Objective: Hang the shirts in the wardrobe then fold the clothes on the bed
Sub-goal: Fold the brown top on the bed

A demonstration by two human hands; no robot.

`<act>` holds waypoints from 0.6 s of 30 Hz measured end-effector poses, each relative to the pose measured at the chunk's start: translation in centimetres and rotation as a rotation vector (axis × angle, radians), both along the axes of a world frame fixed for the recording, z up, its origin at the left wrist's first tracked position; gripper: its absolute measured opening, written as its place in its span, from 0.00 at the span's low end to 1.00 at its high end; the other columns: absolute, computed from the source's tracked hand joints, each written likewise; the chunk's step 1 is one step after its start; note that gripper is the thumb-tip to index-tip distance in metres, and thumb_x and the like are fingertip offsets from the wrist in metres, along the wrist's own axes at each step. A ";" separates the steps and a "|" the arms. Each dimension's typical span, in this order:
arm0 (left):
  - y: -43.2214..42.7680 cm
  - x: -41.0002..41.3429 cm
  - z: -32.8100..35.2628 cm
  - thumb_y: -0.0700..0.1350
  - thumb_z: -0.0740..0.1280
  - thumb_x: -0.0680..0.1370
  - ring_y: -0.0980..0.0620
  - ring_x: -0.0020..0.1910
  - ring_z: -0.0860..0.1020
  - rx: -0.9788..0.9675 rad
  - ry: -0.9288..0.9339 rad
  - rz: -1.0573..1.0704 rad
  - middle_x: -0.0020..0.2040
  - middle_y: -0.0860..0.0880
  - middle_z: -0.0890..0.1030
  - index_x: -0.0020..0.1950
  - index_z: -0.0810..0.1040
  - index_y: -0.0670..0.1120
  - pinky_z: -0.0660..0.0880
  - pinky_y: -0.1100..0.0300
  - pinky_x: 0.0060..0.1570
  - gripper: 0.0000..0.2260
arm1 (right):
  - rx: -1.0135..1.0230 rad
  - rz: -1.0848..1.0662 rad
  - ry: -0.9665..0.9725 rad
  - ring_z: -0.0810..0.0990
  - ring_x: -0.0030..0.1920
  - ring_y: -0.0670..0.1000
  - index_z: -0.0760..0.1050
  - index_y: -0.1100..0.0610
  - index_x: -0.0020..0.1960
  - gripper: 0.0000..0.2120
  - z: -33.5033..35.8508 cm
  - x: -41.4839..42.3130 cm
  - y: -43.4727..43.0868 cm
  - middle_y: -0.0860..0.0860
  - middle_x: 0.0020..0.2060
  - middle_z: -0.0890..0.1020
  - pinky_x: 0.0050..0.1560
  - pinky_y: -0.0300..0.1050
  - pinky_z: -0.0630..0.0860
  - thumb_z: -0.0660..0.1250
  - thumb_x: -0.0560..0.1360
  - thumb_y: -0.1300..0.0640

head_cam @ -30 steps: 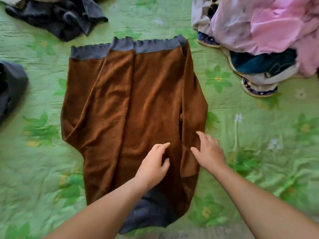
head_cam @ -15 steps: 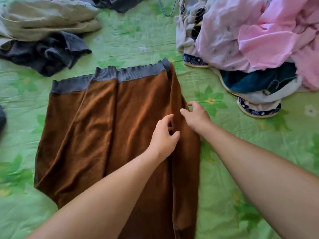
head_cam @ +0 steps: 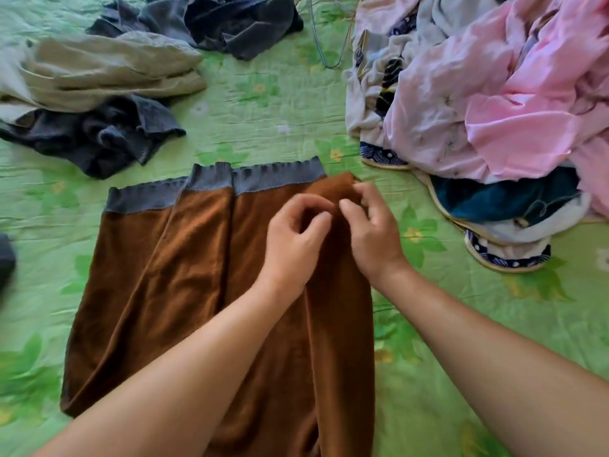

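Bed: a creased green flowered sheet (head_cam: 263,103) covered it, with clothes strewn about.
Sweater (head_cam: 184,258): brown, it lay flat mid-sheet, its grey band (head_cam: 211,186) at the far edge and its right side folded inward.
Left hand (head_cam: 293,239): fingers curled, pinching the folded strip just below the band.
Right hand (head_cam: 372,232): just beside the left, fingers curled round the top corner of the same fold.
Pile (head_cam: 494,110): pink and pale clothes heaped far right, apart from the sweater.
Far left: a beige garment (head_cam: 108,70) lay over dark clothes (head_cam: 99,140).
Hanger (head_cam: 318,44): thin wire, beside the pile.
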State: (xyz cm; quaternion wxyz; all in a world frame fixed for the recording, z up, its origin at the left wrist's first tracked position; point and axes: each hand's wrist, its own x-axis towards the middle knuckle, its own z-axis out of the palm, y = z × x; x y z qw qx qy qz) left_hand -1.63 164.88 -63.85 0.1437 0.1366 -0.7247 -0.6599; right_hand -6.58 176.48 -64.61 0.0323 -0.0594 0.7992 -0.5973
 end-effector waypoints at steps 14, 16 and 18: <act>-16.3 2.1 -6.5 0.39 0.71 0.74 0.42 0.49 0.84 0.475 -0.416 0.063 0.48 0.43 0.86 0.49 0.86 0.49 0.82 0.52 0.43 0.08 | 0.168 0.305 -0.903 0.80 0.60 0.55 0.73 0.49 0.70 0.29 -7.1 0.4 -9.8 0.51 0.62 0.80 0.66 0.54 0.73 0.62 0.77 0.33; -16.9 2.2 -6.9 0.43 0.73 0.74 0.48 0.43 0.84 0.531 -0.483 0.023 0.48 0.44 0.86 0.54 0.84 0.55 0.80 0.54 0.37 0.10 | 0.170 0.348 -0.995 0.81 0.60 0.57 0.77 0.52 0.68 0.35 -7.3 -0.1 -9.9 0.52 0.60 0.83 0.69 0.55 0.72 0.63 0.72 0.28; -17.5 1.7 -6.7 0.42 0.71 0.76 0.48 0.46 0.85 0.534 -0.522 -0.092 0.54 0.45 0.86 0.62 0.80 0.60 0.81 0.54 0.39 0.18 | 0.106 0.377 -1.004 0.83 0.57 0.59 0.82 0.52 0.61 0.32 -6.4 -0.8 -10.4 0.54 0.55 0.86 0.66 0.55 0.75 0.68 0.69 0.30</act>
